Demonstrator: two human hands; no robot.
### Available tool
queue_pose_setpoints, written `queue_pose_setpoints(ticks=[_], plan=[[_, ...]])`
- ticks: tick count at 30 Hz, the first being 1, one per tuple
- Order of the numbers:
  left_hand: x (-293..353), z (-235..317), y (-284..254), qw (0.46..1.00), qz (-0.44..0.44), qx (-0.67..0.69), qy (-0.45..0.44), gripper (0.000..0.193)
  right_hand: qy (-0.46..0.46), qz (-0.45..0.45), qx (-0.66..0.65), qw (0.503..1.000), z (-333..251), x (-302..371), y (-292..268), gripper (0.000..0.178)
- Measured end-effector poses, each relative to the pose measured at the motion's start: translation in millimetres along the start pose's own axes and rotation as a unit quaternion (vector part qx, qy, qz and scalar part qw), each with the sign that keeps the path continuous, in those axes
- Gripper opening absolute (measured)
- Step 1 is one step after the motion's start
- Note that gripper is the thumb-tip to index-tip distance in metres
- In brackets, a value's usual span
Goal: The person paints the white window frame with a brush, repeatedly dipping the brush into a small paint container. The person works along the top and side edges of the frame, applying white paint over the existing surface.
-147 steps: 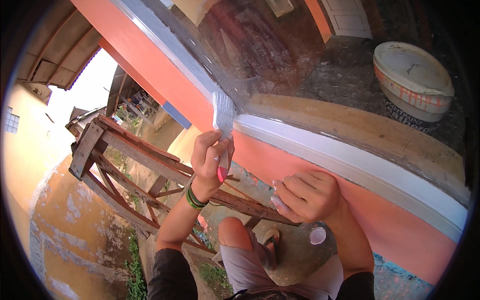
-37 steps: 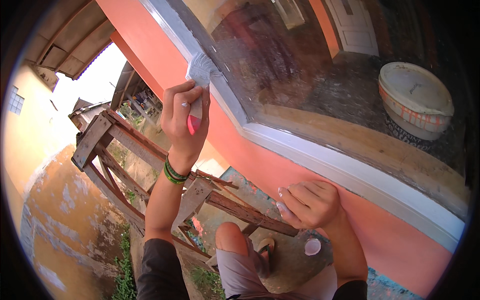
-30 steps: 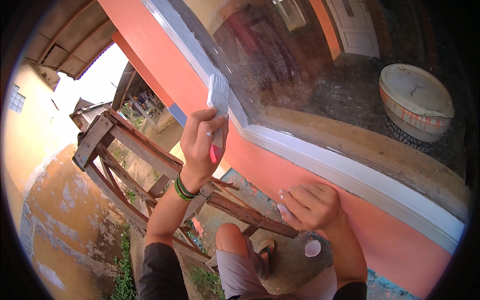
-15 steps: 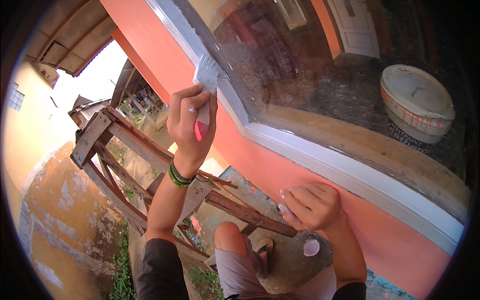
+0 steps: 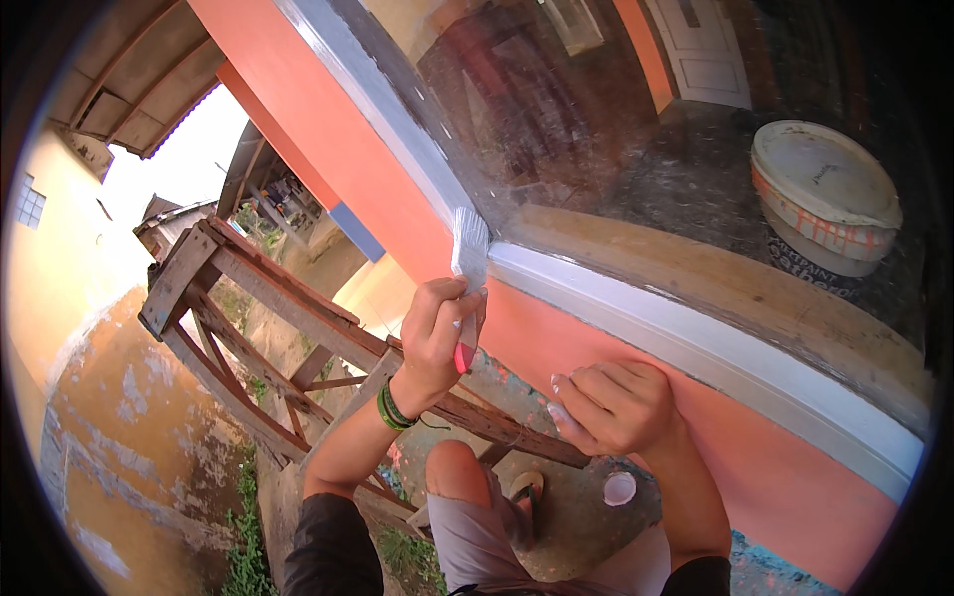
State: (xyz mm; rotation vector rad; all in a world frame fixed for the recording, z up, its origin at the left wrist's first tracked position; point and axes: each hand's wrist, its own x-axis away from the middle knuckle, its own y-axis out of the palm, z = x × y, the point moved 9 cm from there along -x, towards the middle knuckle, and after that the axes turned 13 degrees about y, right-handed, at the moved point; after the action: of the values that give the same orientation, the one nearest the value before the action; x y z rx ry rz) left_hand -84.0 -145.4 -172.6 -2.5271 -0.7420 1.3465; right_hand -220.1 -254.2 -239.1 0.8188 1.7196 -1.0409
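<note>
A paintbrush [image 5: 470, 243] with white-coated bristles and a pink handle end is pinched in my left hand [image 5: 433, 333]. Its bristles press on the white-painted window frame [image 5: 636, 308] near the lower left corner. Dark green bands circle that wrist. My right hand [image 5: 618, 407] is curled into a fist against the coral-orange wall [image 5: 755, 462] below the sill. White paint marks its fingers, and nothing shows in them. Glass [image 5: 616, 159] fills the frame.
A wooden trestle [image 5: 288, 288] stands to my left. Low by my foot sits a small cup with whitish paint [image 5: 619, 489]. Behind the glass there is a lidded paint bucket [image 5: 825, 189]. A weathered yellow wall [image 5: 129, 427] rises at far left.
My left hand has moved the brush down and to the right along the upright of the frame, toward its lower corner. The right fist has stayed in place.
</note>
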Motion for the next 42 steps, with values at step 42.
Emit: queue_pose_setpoints(ticks=[42], plan=[[-107, -84, -67, 0.989, 0.099, -0.094, 0.055, 0.022, -0.007, 0.002, -0.004, 1.000, -1, -1, -3, 0.019]])
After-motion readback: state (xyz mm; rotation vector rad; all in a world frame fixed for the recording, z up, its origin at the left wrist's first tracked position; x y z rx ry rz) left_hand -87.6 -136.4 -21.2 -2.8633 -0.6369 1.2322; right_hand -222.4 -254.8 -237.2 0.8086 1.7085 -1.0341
